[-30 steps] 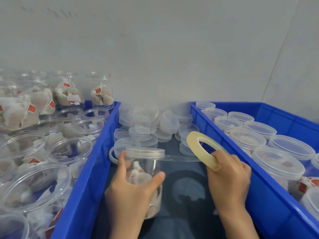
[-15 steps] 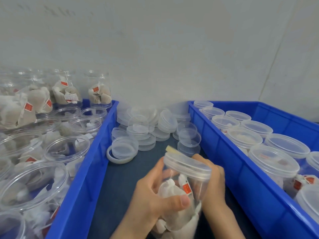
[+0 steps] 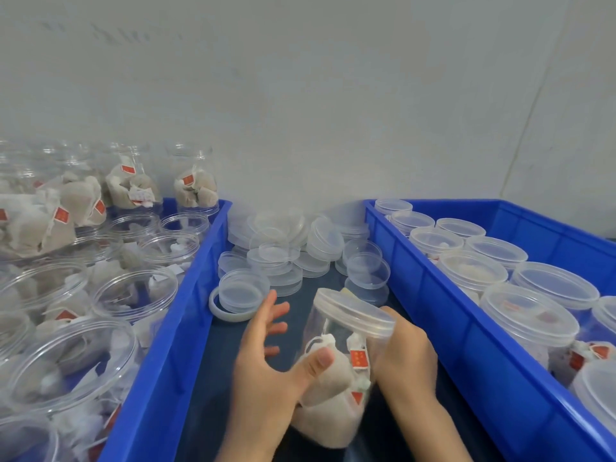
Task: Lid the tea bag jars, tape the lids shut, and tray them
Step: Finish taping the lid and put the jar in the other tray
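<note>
Bins point(image 3: 186, 315) on both sides: bright blue. Jar point(image 3: 336, 368) in hand: clear, lid point(image 3: 355, 313) translucent white. Tea bags point(image 3: 328, 391) inside: off-white/beige, tags point(image 3: 359, 357) red with small yellowish print. Loose lids point(image 3: 276, 258): clear to frosted white. Work surface point(image 3: 216, 378): dark navy. Wall point(image 3: 300, 95): plain pale grey.

Pale grey wall point(image 3: 316, 95) behind everything, a faint vertical seam point(image 3: 523, 128) at its right — likely a corner, dark blue-grey work surface point(image 3: 220, 378) showing below, smooth and slightly reflective.
</note>
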`<action>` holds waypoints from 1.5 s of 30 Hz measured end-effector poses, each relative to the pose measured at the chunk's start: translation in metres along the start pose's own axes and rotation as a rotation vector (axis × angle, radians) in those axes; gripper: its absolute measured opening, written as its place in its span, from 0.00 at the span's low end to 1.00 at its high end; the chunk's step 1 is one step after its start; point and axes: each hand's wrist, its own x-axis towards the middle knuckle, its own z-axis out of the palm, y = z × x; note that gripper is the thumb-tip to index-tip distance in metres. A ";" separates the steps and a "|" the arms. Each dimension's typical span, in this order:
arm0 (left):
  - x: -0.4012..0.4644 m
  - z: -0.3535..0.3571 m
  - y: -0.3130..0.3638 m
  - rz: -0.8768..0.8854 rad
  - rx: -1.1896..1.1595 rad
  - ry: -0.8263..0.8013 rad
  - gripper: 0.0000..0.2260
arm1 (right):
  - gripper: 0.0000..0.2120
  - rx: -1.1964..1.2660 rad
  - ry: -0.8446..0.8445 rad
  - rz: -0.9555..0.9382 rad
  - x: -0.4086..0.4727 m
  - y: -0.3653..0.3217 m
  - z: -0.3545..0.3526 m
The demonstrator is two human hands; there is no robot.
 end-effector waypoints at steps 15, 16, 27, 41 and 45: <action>0.000 0.011 -0.008 -0.066 0.244 0.306 0.52 | 0.20 0.049 -0.217 -0.240 -0.010 -0.014 0.014; 0.001 0.009 -0.009 -0.081 0.204 0.326 0.50 | 0.22 0.082 -0.253 -0.247 -0.010 -0.014 0.014; 0.004 0.002 0.000 -0.096 0.308 0.398 0.49 | 0.12 -0.141 0.281 -0.386 -0.002 -0.001 -0.015; 0.002 0.006 0.003 -0.115 0.124 0.337 0.50 | 0.13 -0.210 0.417 -0.371 -0.001 0.002 -0.012; -0.001 0.004 0.003 -0.111 -0.029 0.255 0.48 | 0.12 -0.206 0.289 -0.316 -0.001 0.002 -0.008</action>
